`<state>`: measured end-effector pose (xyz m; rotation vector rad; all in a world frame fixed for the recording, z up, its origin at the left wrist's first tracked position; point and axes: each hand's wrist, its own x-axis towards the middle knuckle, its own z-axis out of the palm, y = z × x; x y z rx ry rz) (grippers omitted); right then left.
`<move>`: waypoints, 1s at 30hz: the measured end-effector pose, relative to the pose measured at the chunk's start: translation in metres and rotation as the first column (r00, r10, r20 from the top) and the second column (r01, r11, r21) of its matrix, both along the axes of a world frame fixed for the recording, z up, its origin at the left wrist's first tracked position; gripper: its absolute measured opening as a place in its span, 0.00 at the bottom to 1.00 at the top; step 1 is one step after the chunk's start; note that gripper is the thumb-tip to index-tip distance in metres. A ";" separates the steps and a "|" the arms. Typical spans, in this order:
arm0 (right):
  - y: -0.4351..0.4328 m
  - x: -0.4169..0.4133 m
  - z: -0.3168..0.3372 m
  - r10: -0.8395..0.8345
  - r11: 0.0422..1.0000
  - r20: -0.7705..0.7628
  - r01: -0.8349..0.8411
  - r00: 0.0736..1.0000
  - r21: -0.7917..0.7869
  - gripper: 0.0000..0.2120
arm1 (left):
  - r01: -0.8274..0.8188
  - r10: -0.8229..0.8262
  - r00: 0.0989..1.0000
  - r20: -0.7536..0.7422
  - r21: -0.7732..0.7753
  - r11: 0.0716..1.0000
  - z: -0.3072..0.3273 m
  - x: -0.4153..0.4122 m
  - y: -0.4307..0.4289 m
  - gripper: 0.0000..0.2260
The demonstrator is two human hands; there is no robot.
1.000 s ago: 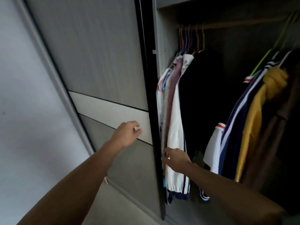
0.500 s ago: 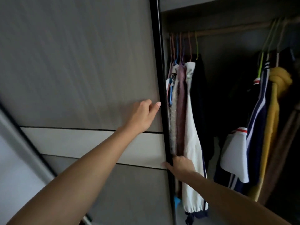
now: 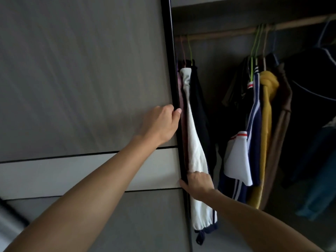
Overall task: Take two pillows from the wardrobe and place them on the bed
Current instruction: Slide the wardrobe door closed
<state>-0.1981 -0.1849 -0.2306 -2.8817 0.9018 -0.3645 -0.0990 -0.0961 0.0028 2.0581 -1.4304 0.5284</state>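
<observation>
both grips — left hand, right hand — curl round the wardrobe door edge.

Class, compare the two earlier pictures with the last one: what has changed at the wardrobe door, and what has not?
The left hand rose from the pale band to the door's dark edge and hooked its fingers round it. The right hand kept its hold lower on that edge. The door now covers more of the left clothes. The yellow garment and the rail stayed put; no pillows in sight.
</observation>
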 end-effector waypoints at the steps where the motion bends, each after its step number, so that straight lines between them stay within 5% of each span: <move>1: -0.005 -0.006 0.000 -0.015 1.000 -0.004 0.015 1.000 -0.004 0.23 | 0.010 -0.010 1.000 0.001 0.004 1.000 0.000 -0.007 -0.005 0.18; 30: -0.205 -0.268 -0.006 -0.470 0.881 0.025 0.467 0.882 0.075 0.19 | 0.226 -0.234 0.966 0.108 0.080 0.971 0.000 -0.261 -0.253 0.13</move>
